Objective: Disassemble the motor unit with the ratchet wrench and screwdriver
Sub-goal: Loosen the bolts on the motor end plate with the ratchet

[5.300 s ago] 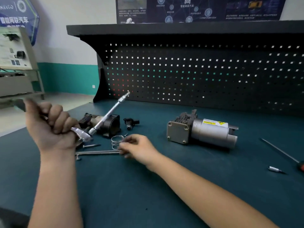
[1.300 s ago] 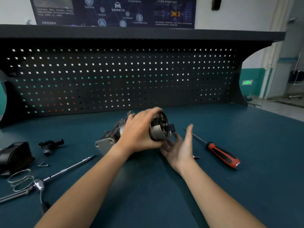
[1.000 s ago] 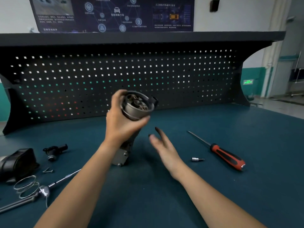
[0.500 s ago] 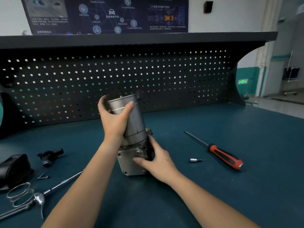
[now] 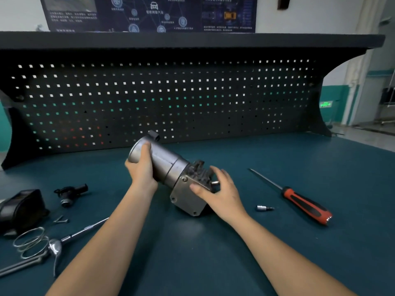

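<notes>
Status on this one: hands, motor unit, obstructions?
Left hand grips motor unit by cylinder; right hand holds its plate end. Unit tilted. Screwdriver, ratchet wrench lie aside.

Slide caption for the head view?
Left hand and right hand hold the tilted motor unit; screwdriver lies right, ratchet wrench left.

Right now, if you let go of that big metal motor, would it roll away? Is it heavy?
Probably heavy: the motor unit looks all metal, and both the left hand and right hand hold it. Its round body might roll, but the square end plate would likely stop it. Smooth metal may feel slippery.
</notes>
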`<state>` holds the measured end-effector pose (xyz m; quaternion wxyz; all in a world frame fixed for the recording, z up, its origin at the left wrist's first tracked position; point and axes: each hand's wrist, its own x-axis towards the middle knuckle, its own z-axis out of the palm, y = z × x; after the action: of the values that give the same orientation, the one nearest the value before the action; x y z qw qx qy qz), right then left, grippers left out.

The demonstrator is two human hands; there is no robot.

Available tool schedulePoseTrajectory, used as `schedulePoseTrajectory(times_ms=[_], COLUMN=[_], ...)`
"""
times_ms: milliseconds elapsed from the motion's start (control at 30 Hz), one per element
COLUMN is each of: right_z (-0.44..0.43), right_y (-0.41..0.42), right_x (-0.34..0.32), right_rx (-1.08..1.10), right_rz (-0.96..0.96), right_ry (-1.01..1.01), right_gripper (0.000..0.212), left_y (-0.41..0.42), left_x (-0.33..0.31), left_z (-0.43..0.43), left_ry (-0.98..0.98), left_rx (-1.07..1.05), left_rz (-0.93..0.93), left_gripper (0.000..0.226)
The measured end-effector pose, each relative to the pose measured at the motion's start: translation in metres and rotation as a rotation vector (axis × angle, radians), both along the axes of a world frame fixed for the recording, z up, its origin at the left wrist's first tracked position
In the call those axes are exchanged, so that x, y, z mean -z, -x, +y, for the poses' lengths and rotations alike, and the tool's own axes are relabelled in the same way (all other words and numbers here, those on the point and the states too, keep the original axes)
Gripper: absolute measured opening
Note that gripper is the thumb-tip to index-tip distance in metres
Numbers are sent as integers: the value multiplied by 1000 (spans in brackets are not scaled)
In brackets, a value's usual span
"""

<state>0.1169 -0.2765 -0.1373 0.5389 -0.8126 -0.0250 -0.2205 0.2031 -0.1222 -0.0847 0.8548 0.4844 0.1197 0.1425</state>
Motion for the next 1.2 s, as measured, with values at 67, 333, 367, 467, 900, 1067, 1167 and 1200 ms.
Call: schedulePoseTrajectory(times_ms=[67, 333, 367, 467, 900, 1067, 1167, 1200], right_z=[-6, -9, -9, -11, -19, -21, -18, -16], right_y=[2, -9, -11, -15, -20, -17, -13, -14], right_x=[3, 9, 9, 11, 5, 3, 4, 6], right_rx=[-56, -44, -39, -16, -44, -70, -72, -54], right_rz=[89, 76, 85, 71, 31, 23, 35, 42], right_ry=[-91, -352, -389, -433, -384, -322, -286, -257], right_gripper=[55, 42, 48, 43, 36, 44, 41, 44], left_y=[-2, -4, -4, -3, 14, 15, 16, 16], left_x=[1, 10, 10, 15, -31, -7, 5, 5], left_z=[-4, -7, -8, -12, 29, 52, 56, 59], left_ry=[1, 87, 88, 152, -613, -1094, -1296, -1313], left_rx=[43, 84, 82, 43, -378, 51, 127, 119], left_rz=[16, 75, 80, 107, -88, 70, 143, 144], left_gripper=[74, 81, 82, 82, 65, 26, 33, 36])
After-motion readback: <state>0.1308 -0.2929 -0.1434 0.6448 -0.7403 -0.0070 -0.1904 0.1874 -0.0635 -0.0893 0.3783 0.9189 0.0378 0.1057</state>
